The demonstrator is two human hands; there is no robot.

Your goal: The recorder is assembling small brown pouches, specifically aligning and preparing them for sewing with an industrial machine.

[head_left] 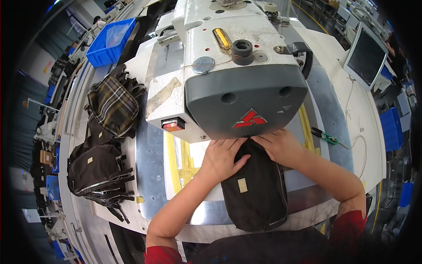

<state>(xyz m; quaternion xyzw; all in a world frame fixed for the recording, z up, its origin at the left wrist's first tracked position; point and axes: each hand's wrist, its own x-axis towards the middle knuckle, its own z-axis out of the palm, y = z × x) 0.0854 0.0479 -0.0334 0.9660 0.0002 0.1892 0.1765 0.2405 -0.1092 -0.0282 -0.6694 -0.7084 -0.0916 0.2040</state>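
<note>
A dark brown fabric bag [255, 198] with a small pale label and a zipper along its right edge lies lengthwise toward me. Its far end goes under the grey head [246, 101] of a large white sewing machine, which hides the needle area. My left hand [224, 159] rests on the bag's far left side, fingers stretched out and thumb spread over the cloth. On the far right side, my right hand [280, 148] lies with extended fingers pressing the fabric. The fingertips of both hands are close to the machine head's lower edge and partly hidden by it.
Similar dark bags [99, 167] with straps and a plaid bag [112, 105] are piled on the left. Green-handled thread snips [324, 135] lie at the right. A blue crate [112, 44] stands far left, a monitor [365, 55] far right. Yellow tape [187, 160] marks the work plate.
</note>
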